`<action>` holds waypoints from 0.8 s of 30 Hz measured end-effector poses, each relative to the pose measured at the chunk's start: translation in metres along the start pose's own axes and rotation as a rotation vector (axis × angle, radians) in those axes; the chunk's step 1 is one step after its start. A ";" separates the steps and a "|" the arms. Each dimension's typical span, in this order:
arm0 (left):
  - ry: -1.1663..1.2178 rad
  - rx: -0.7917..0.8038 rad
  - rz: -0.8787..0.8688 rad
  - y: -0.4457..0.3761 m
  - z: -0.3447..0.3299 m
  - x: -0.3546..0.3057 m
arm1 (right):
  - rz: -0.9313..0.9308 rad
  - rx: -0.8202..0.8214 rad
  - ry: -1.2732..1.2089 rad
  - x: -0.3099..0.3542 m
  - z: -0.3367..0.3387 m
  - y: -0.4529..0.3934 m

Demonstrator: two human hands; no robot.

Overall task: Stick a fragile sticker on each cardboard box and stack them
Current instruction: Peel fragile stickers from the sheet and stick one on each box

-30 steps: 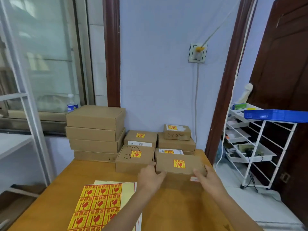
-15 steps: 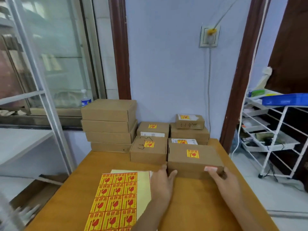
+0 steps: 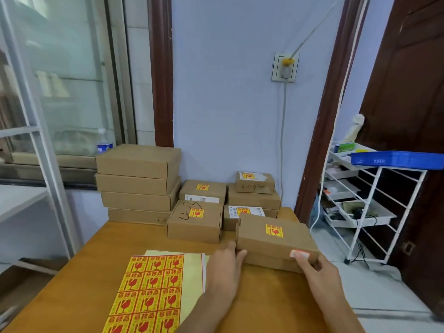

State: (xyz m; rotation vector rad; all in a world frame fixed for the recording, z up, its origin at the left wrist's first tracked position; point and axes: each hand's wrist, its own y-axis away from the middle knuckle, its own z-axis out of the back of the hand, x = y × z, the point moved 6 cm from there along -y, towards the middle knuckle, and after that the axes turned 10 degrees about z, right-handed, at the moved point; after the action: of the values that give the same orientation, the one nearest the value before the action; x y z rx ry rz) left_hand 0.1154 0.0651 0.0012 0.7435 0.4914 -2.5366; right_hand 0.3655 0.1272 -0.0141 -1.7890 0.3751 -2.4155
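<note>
A cardboard box (image 3: pixel 271 239) with a yellow-and-red fragile sticker (image 3: pixel 274 230) on top lies on another box (image 3: pixel 269 263) at the right of the wooden table (image 3: pixel 79 267). My left hand (image 3: pixel 224 267) touches its front left corner with straight fingers. My right hand (image 3: pixel 317 272) grips its front right corner, thumb on the front face and fingers curled round the end. A sheet of fragile stickers (image 3: pixel 149 292) lies at the front left. Stickered boxes (image 3: pixel 195 221) stand behind, by the wall.
A tall stack of plain boxes (image 3: pixel 138 181) stands at the back left with a water bottle (image 3: pixel 103 141) behind it. A white wire rack (image 3: pixel 367 207) carrying a blue tray (image 3: pixel 396 159) stands right of the table. A cable hangs from a wall socket (image 3: pixel 285 67).
The stickered box has come down from in front of the stack onto the lower box and turned slightly. My left hand slid to its front left corner, my right to its right.
</note>
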 end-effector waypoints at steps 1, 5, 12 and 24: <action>-0.001 -0.002 -0.014 0.002 0.003 -0.009 | -0.014 -0.010 0.017 -0.001 0.008 0.001; 0.073 0.006 -0.034 0.006 0.022 -0.031 | 0.044 -0.039 0.005 0.021 0.029 0.006; 0.008 -0.063 -0.044 -0.008 0.076 -0.029 | 0.147 0.044 0.057 0.061 0.013 0.005; 0.129 -0.165 0.165 -0.129 0.168 0.005 | 0.201 0.149 -0.166 0.158 -0.119 -0.067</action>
State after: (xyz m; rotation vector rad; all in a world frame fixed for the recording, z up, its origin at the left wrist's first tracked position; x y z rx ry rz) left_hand -0.0240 0.0965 0.1574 0.8521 0.6458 -2.2747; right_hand 0.2084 0.1699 0.1166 -1.7777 0.3301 -2.0868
